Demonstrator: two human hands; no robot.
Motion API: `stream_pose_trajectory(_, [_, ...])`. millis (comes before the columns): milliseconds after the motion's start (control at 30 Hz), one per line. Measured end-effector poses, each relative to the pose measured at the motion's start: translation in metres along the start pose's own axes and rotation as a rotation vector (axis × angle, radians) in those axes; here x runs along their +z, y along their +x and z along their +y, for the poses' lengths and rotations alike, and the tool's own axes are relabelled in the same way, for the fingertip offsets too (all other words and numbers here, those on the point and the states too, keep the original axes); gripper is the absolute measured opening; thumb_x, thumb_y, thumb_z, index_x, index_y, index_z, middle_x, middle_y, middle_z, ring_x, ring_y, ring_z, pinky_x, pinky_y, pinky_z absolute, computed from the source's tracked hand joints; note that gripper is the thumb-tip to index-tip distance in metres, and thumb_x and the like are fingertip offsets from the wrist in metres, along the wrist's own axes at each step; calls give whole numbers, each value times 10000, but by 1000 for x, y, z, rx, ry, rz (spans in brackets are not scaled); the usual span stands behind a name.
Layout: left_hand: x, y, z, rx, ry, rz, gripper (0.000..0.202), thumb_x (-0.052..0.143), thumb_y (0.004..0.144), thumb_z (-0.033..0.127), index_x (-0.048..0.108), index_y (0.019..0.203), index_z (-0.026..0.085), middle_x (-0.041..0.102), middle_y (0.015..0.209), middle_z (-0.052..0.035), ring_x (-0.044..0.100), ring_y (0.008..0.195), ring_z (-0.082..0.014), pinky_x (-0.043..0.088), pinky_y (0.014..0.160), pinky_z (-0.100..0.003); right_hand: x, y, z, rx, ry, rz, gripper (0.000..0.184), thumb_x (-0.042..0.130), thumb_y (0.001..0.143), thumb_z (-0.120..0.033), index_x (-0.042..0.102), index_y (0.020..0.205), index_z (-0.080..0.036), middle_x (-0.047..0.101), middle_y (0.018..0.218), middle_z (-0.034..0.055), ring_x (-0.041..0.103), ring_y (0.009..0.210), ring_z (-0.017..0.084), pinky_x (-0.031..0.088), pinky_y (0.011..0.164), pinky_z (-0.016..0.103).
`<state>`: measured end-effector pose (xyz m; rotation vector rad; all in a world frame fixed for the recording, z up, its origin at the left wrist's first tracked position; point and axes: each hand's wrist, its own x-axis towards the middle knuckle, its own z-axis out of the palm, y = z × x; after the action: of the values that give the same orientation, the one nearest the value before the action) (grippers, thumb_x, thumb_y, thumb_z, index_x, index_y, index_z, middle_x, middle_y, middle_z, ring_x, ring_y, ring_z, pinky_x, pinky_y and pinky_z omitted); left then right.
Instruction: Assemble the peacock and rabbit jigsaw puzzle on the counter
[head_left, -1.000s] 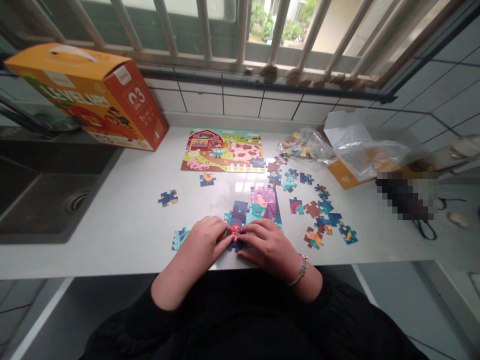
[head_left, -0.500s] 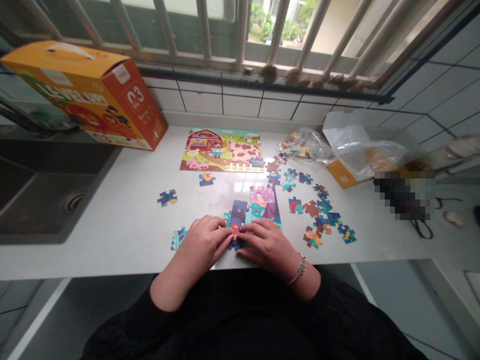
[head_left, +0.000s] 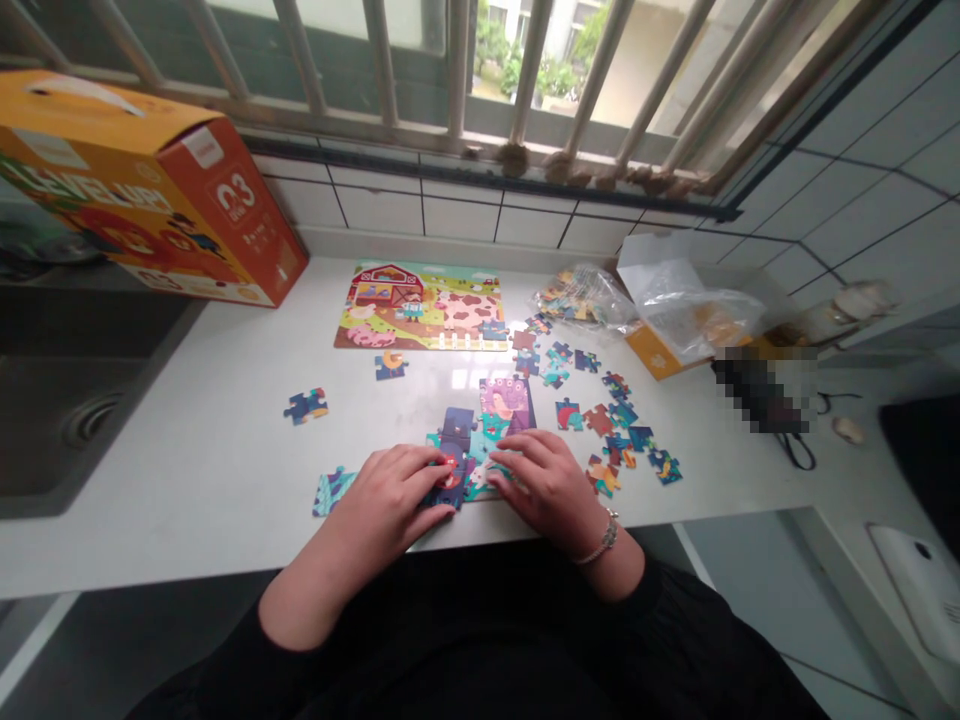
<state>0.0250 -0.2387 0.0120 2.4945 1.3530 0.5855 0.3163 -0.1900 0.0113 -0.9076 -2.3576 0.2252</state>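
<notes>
Both my hands rest on a partly joined jigsaw (head_left: 491, 415) near the front edge of the white counter (head_left: 210, 470). My left hand (head_left: 390, 500) lies with its fingers flat on the dark blue and red pieces at the jigsaw's lower left. My right hand (head_left: 547, 485), with a bracelet at the wrist, has its fingers stretched out and pressed on the jigsaw's lower right. Neither hand lifts a piece.
A finished farm jigsaw (head_left: 424, 320) lies further back. Loose pieces (head_left: 615, 430) are scattered to the right, single pieces (head_left: 306, 405) to the left. An orange box (head_left: 150, 200), a bag of pieces (head_left: 581, 298), a small open box (head_left: 675, 320) and a sink (head_left: 67, 400) surround them.
My fingertips were pinched together over a red piece; now the hands have drawn apart and lie flatter on the jigsaw. The camera has shifted to the right.
</notes>
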Motion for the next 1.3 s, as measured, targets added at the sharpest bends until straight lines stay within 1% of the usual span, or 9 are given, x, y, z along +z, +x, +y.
stream_pose_trajectory(133, [3, 1, 0, -18, -6, 23, 325, 759, 1055, 378, 702, 1343, 238, 737, 1407, -131, 702, 1272, -328, 566, 1025, -480, -29, -10, 43, 271, -192, 92, 212, 630, 1097, -284, 781, 1227, -210, 789, 1229, 141, 709, 1173, 323, 553, 1103, 552])
stream_pose_trajectory(233, [9, 4, 3, -38, -9, 48, 308, 756, 1051, 365, 715, 1325, 232, 742, 1394, -134, 703, 1259, -329, 568, 1024, -483, -44, -18, 77, 352, -244, 24, 337, 654, 1053, -322, 741, 1343, -173, 755, 1360, 193, 689, 1267, 379, 547, 1129, 603])
stream_pose_trajectory(333, [14, 7, 6, -45, -3, 94, 267, 719, 1071, 353, 723, 1301, 217, 751, 1363, -136, 708, 1227, -320, 563, 1015, -479, -51, -23, 98, 364, -189, -98, 507, 689, 1011, -352, 660, 1486, -176, 735, 1422, 188, 689, 1290, 378, 571, 1118, 577])
stream_pose_trajectory(567, [23, 12, 9, -125, 52, 156, 252, 638, 1112, 329, 733, 1317, 215, 764, 1360, -131, 702, 1216, -326, 532, 1000, -490, -51, -17, 105, 393, -164, -193, 386, 682, 1012, -327, 717, 1375, -198, 783, 1268, 148, 709, 1194, 347, 583, 1071, 498])
stream_pose_trajectory(700, [26, 15, 7, -133, 82, 164, 269, 579, 1116, 226, 747, 1326, 243, 772, 1368, -113, 700, 1226, -311, 511, 985, -476, -53, -12, 105, 343, -193, -217, 319, 665, 1028, -313, 730, 1322, -207, 771, 1251, 144, 696, 1180, 350, 573, 1067, 508])
stream_pose_trajectory(833, [23, 19, 6, -132, 78, 146, 315, 579, 1099, 193, 739, 1364, 248, 764, 1404, -111, 693, 1260, -312, 500, 996, -486, -55, -10, 96, 241, -166, -140, 305, 681, 1057, -343, 707, 1329, -208, 773, 1215, 138, 706, 1158, 332, 585, 1034, 487])
stream_pose_trajectory(933, [21, 21, 7, -151, 70, 133, 320, 569, 1106, 209, 733, 1379, 239, 755, 1424, -117, 687, 1285, -316, 492, 1020, -506, -49, -6, 71, 149, -103, -87, 306, 722, 1061, -369, 692, 1326, -219, 784, 1199, 132, 726, 1118, 320, 596, 998, 481])
stream_pose_trajectory(1133, [21, 20, 7, -166, 48, 123, 340, 580, 1094, 213, 729, 1398, 244, 740, 1454, -119, 670, 1326, -316, 482, 1069, -523, -13, 9, -1, -107, 105, -170, 227, 728, 1073, -300, 702, 1285, -225, 787, 1245, 104, 721, 1085, 257, 614, 979, 425])
stream_pose_trajectory(1300, [21, 19, 8, -174, 37, 117, 330, 569, 1106, 226, 732, 1392, 249, 736, 1460, -117, 668, 1335, -309, 479, 1089, -511, 10, 9, -25, -154, 2, -217, 170, 693, 1101, -331, 748, 1211, -214, 810, 1225, 97, 708, 997, 253, 602, 886, 424])
